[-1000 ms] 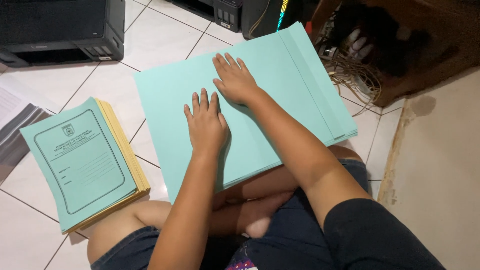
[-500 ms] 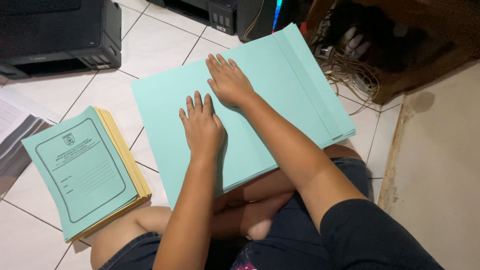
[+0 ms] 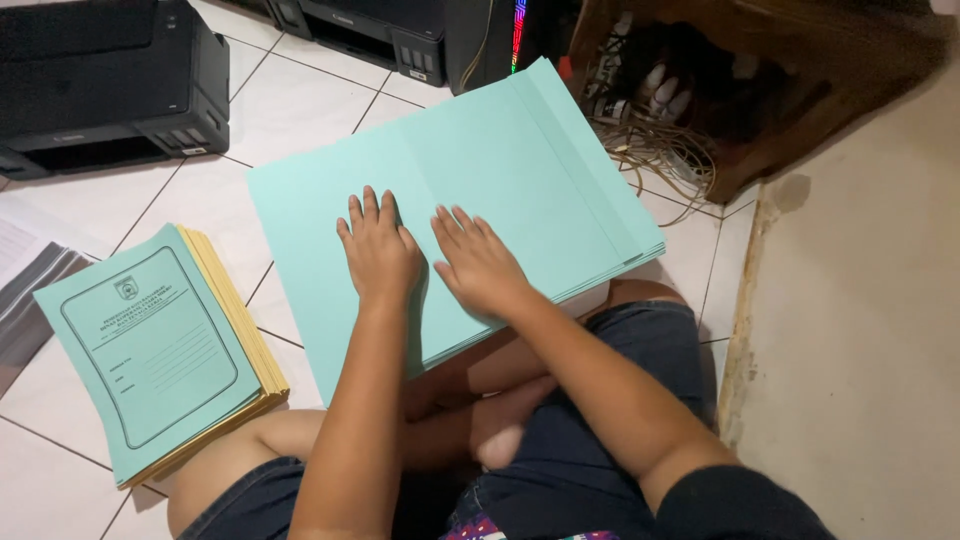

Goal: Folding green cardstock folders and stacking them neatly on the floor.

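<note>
Left hand: your left hand lies flat and open, palm down on the big teal sheet, fingers together; it sits about where it was half a second ago.
Right hand: your right hand is open and flat too, gripping nothing. It slid back from higher up the sheet, so now it's just beside the left one, nearly touching.
Sheet: it's spread across the tiled floor and over your knees, with its folded flap along the right edge.
Booklets: the teal-covered stack of booklets sits well apart on your left, same as before.
Printers: the black printer is at top left.
</note>
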